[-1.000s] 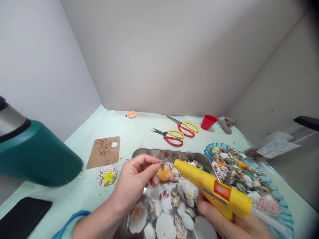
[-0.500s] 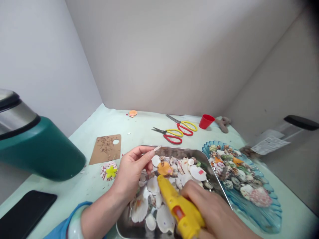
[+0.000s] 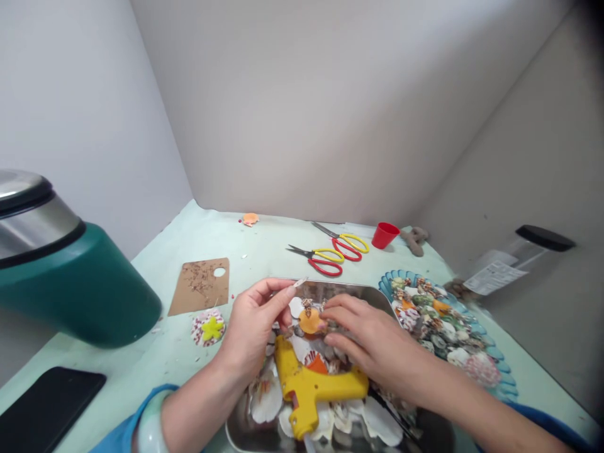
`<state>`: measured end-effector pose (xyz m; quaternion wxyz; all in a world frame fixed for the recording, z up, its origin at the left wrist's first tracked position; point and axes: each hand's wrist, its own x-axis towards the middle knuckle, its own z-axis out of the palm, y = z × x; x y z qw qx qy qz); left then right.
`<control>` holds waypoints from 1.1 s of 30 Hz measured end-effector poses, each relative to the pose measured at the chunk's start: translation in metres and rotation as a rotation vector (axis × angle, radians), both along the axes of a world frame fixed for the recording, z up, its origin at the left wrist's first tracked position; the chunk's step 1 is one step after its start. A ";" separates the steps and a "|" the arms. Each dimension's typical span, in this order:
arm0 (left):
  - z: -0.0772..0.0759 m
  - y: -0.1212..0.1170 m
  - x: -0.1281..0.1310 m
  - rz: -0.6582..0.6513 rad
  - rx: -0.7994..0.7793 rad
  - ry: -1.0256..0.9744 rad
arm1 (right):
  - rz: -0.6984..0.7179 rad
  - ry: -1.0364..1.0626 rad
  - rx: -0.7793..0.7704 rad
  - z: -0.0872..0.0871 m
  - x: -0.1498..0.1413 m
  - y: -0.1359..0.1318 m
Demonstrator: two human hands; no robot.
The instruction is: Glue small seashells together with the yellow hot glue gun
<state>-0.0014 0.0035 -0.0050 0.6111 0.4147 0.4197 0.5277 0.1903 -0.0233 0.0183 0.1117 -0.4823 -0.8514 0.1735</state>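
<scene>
My left hand point(image 3: 257, 321) pinches a small whitish sliver, perhaps a shell piece point(image 3: 300, 283), between thumb and forefinger. Over the metal tray point(image 3: 229, 435), my right hand point(image 3: 365, 330) has its fingers apart. Its fingertips are close to an orange shell point(image 3: 309, 321) with a small spotted shell on top; I cannot tell whether they touch. A yellow glue gun point(image 3: 306, 384) lies on the white shells point(image 3: 265, 400) in the tray, nozzle pointing away from me. A red and orange piece point(image 3: 315, 362) shows beside its barrel.
Left are a green bottle point(image 3: 94, 289), a black phone point(image 3: 51, 409), brown card point(image 3: 201, 286) and a speckled disc with a yellow-green flower point(image 3: 211, 328). Behind the tray lie two scissors point(image 3: 325, 261) and a red cup point(image 3: 385, 235). A blue dish point(image 3: 506, 384) of shells stands right.
My right hand has let go of the glue gun, which now lies in the tray, and has moved up toward the orange shell. My left hand keeps its pinch, almost unmoved.
</scene>
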 end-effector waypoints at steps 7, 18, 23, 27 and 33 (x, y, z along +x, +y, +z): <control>-0.001 0.000 -0.001 0.014 0.023 0.026 | 0.236 -0.147 -0.025 0.004 0.005 0.012; 0.001 0.000 0.000 0.001 -0.003 0.014 | 0.012 -0.287 0.157 -0.028 0.004 0.057; 0.000 0.000 -0.001 -0.011 -0.010 0.016 | -0.028 -0.280 0.180 -0.023 0.008 0.053; 0.000 -0.001 -0.001 -0.020 -0.019 0.013 | -0.124 -0.224 0.171 -0.007 0.019 0.047; 0.001 0.000 0.000 -0.027 -0.038 0.013 | -0.098 -0.166 0.123 0.001 0.026 0.045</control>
